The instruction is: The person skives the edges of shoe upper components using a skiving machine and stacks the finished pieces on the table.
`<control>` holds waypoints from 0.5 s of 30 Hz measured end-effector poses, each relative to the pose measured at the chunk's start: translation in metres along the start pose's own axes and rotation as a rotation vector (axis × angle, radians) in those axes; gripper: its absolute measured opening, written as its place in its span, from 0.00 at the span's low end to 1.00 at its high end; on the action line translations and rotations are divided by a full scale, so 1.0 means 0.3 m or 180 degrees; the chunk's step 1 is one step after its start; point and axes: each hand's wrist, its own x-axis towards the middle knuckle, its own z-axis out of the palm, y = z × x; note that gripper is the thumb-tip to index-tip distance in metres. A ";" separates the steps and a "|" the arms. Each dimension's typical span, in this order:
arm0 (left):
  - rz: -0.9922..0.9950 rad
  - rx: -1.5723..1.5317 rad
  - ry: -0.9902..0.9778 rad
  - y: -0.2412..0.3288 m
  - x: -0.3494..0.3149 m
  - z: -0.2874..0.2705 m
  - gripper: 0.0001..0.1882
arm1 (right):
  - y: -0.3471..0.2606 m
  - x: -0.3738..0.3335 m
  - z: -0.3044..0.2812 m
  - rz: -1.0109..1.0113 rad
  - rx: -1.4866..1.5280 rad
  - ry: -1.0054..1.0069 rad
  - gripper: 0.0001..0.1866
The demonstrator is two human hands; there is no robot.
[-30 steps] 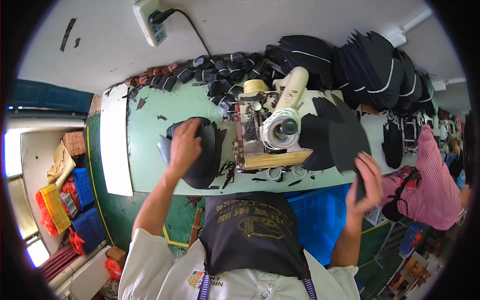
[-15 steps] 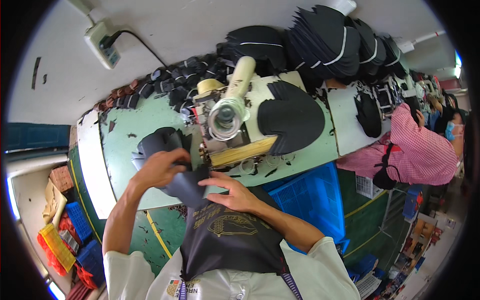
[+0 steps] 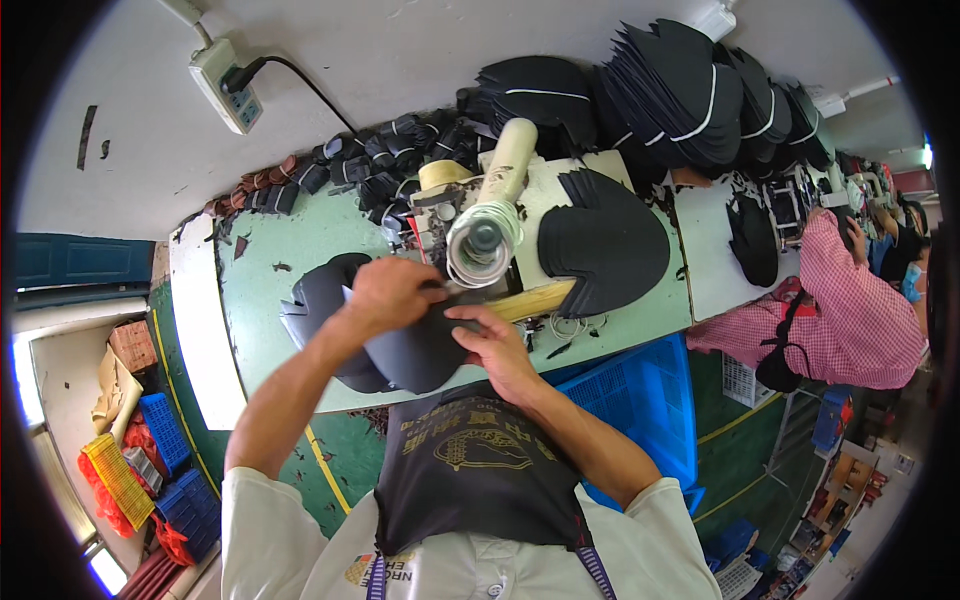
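Note:
A dark, rounded, flat cut piece (image 3: 418, 352), leather-like, lies at the front of the machine, over the table's near edge. My left hand (image 3: 392, 295) is closed on its far edge, fingers curled close to the machine head. My right hand (image 3: 497, 348) pinches its right edge, forefinger on top; the grip underneath is hidden. The small machine (image 3: 435, 225) stands just beyond my hands, with a cream tube and a coiled white hose (image 3: 482, 245) on it. Partly under the held piece, at its left, lies a pile of similar dark pieces (image 3: 318, 288).
A stack of notched dark pieces (image 3: 610, 240) lies right of the machine. Bundled dark pieces (image 3: 660, 90) line the wall. A blue crate (image 3: 640, 400) stands below the table's front edge. A co-worker in a pink checked top (image 3: 850, 300) is at the right.
Both hands have moved the dark piece up and right, closer to the machine. It was bent and tilted before and now lies flatter. The whole view has shifted slightly.

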 end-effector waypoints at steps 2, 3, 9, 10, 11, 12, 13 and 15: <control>0.0009 0.0045 0.0700 0.067 -0.021 0.104 0.11 | -0.027 0.002 -0.030 -0.0492 -0.0858 0.0236 0.18; -0.0072 -0.0155 0.0855 0.093 -0.041 0.161 0.11 | -0.042 -0.006 -0.055 -0.0969 -0.1728 0.0491 0.19; -0.0361 -0.1794 0.0198 0.092 -0.115 0.100 0.18 | -0.090 -0.110 -0.104 -0.1795 -0.1877 0.0700 0.36; -0.0554 -0.2264 -0.0242 0.075 -0.128 0.076 0.21 | -0.107 -0.118 -0.116 -0.1792 -0.1891 0.0657 0.36; -0.0553 -0.1824 -0.0014 0.073 -0.168 0.068 0.19 | -0.127 -0.137 -0.134 -0.1448 -0.1911 0.0469 0.31; -0.0576 -0.1832 0.0004 0.042 -0.195 0.086 0.19 | -0.145 -0.156 -0.150 -0.1103 -0.1929 0.0282 0.26; -0.0699 -0.2266 -0.0469 -0.006 -0.212 0.126 0.17 | -0.153 -0.174 -0.160 -0.0830 -0.1850 0.0383 0.17; -0.1006 -0.3056 -0.0882 -0.020 -0.242 0.157 0.12 | -0.187 -0.192 -0.146 -0.0819 -0.1897 0.0332 0.16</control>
